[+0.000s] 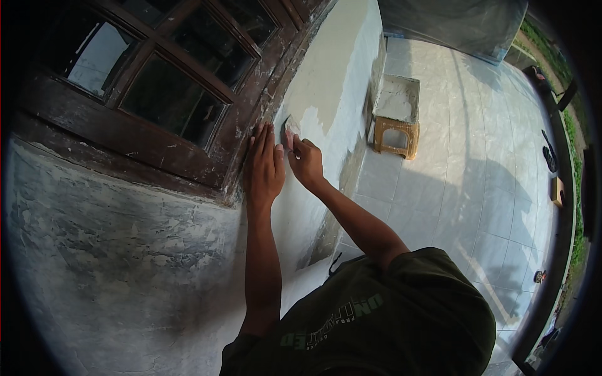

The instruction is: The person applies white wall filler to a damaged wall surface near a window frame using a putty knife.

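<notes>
My right hand (306, 164) is closed round a paintbrush (290, 127), its pale, paint-covered head pointing up against the wall. Most of the handle is hidden in the fist. Just left of it, my left hand (264, 168) lies flat with its fingers stretched out along the joint between the brown wooden window frame (235, 131) and the wall. Around the brush the wall (298, 188) is white. Higher up, a beige-grey patch (329, 56) borders the white with a ragged edge.
A paint tray (396, 100) coated in white rests on a small yellow-brown stool (411, 135), right of the wall. Pale floor tiles (439, 207) stretch beyond. A plastic-covered object (458, 25) stands at the back. Left, below the window, the wall (113, 250) is patchy grey.
</notes>
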Tool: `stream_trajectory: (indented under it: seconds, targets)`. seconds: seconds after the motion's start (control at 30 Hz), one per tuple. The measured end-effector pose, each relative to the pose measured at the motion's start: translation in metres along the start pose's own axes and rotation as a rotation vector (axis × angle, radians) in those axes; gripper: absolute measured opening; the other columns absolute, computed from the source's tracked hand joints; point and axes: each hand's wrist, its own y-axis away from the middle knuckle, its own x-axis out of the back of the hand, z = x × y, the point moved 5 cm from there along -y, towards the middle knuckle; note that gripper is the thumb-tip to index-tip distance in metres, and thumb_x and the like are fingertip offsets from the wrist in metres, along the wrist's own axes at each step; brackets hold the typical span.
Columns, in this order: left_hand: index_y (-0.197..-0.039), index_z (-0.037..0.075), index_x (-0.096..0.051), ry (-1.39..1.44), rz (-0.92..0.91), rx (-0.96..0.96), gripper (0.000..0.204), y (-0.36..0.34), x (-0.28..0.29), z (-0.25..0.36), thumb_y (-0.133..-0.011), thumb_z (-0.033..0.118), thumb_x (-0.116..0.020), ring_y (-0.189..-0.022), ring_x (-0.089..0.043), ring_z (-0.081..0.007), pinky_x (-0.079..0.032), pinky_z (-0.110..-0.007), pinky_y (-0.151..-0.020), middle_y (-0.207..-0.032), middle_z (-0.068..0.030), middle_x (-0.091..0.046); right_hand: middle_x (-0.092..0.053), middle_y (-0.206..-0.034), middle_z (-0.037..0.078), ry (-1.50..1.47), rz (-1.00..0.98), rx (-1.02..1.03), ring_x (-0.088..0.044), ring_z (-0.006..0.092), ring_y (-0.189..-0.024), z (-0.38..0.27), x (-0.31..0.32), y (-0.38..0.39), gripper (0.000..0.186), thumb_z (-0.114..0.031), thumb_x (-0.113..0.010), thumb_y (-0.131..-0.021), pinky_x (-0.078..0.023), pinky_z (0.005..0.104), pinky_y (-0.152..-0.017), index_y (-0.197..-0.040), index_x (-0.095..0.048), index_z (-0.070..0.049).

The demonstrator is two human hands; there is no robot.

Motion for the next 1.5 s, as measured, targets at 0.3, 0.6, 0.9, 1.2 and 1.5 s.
stream_trajectory:
  seconds: [0.3, 0.6, 0.9, 1.2, 1.5]
  targets:
    - [-0.137, -0.005, -0.048, 0.044, 0.046, -0.001, 0.047, -0.007, -0.003, 0.006, -0.103, 0.025, -0.035, -0.138, -0.040, -0.0319, -0.029, -0.044, -0.116, -0.144, -0.0195, -0.048, -0.060, -0.073, 0.018, 0.071, 0.180, -0.001, -0.060, 0.0290, -0.062, 0.017, 0.038, -0.077, 0.028, -0.001, -0.064, -0.076, -0.048, 0.0384, -0.061, -0.103, -0.069, 0.002]
    - [-0.137, -0.005, -0.048, 0.067, 0.082, 0.032, 0.048, 0.001, 0.004, -0.003, -0.103, 0.026, -0.034, -0.137, -0.042, -0.0321, -0.028, -0.044, -0.116, -0.143, -0.0201, -0.048, -0.060, -0.074, 0.015, -0.129, -0.019, -0.010, -0.065, 0.0302, -0.068, -0.027, 0.030, 0.006, 0.039, 0.001, -0.063, -0.076, -0.054, 0.0354, -0.067, -0.114, -0.066, 0.005]
    - [-0.139, -0.006, -0.046, 0.144, 0.072, 0.043, 0.048, -0.001, 0.002, -0.004, -0.104, 0.025, -0.032, -0.138, -0.039, -0.0365, -0.028, -0.044, -0.115, -0.145, -0.0225, -0.046, -0.061, -0.078, 0.016, -0.039, -0.070, 0.005, -0.064, 0.0307, -0.070, -0.027, 0.004, 0.002, 0.044, -0.001, -0.066, -0.076, -0.053, 0.0383, -0.066, -0.119, -0.060, 0.005]
    - [-0.137, -0.004, -0.049, 0.143, 0.106, 0.049, 0.047, -0.007, 0.001, 0.003, -0.103, 0.025, -0.034, -0.136, -0.043, -0.0338, -0.028, -0.045, -0.115, -0.143, -0.0209, -0.048, -0.059, -0.073, 0.017, 0.021, 0.130, -0.011, -0.060, 0.0304, -0.064, -0.012, 0.034, -0.062, 0.024, -0.001, -0.063, -0.078, -0.048, 0.0387, -0.062, -0.101, -0.065, 0.004]
    - [-0.137, -0.004, -0.049, 0.156, 0.116, 0.075, 0.048, 0.001, 0.003, -0.008, -0.103, 0.025, -0.033, -0.136, -0.043, -0.0348, -0.029, -0.045, -0.115, -0.143, -0.0213, -0.048, -0.058, -0.071, 0.014, -0.131, -0.040, 0.035, -0.061, 0.0227, -0.062, -0.033, 0.031, 0.018, 0.043, 0.000, -0.064, -0.075, -0.051, 0.0329, -0.062, -0.118, -0.066, 0.003]
